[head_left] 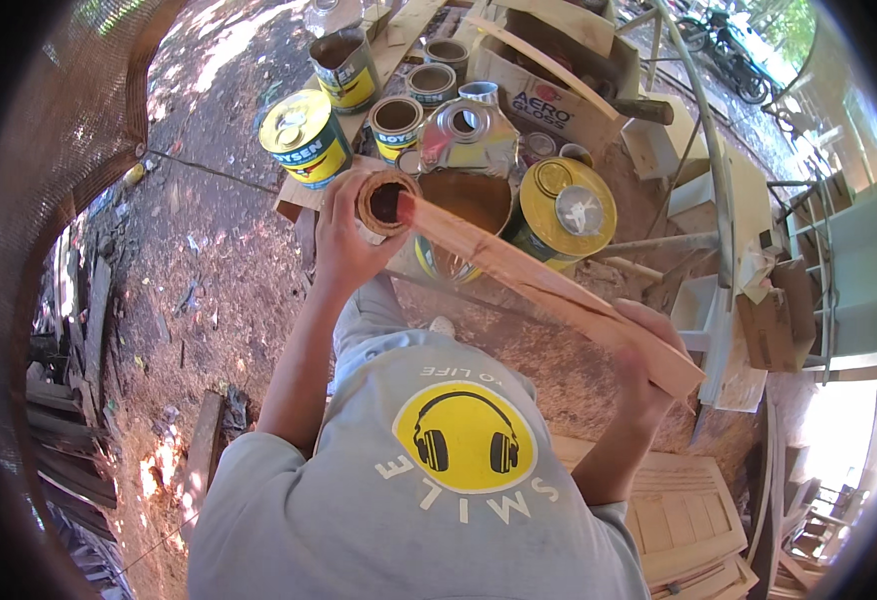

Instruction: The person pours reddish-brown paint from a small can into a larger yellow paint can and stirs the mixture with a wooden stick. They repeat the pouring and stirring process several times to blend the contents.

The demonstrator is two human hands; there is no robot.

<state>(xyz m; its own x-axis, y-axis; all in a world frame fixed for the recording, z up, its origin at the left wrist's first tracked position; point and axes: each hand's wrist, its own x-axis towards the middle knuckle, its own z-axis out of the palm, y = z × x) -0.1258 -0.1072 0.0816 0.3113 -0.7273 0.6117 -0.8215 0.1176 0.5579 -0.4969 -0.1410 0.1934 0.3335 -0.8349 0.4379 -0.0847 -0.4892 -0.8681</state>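
A small open paint can (367, 228) is gripped in my left hand (344, 235), tilted so that its brown, crusted mouth faces me. Closed round the near right end of a long flat wooden stick (529, 275) is my right hand (644, 355). The stick's far tip, stained red, sits at the can's mouth. Just beyond the stick stands a larger can of brown liquid (464, 205), partly hidden by it. To its right is a big can with a yellow lid (571, 208). A crumpled metal can (469, 138) stands behind.
A yellow-topped can (304, 138) and an open can (345, 70) stand at the left on a board. Smaller open cans (396, 120) cluster behind. A cardboard box (549, 105) is at the back, metal poles (724, 200) at the right. Wooden panels (684, 515) lie low on the right.
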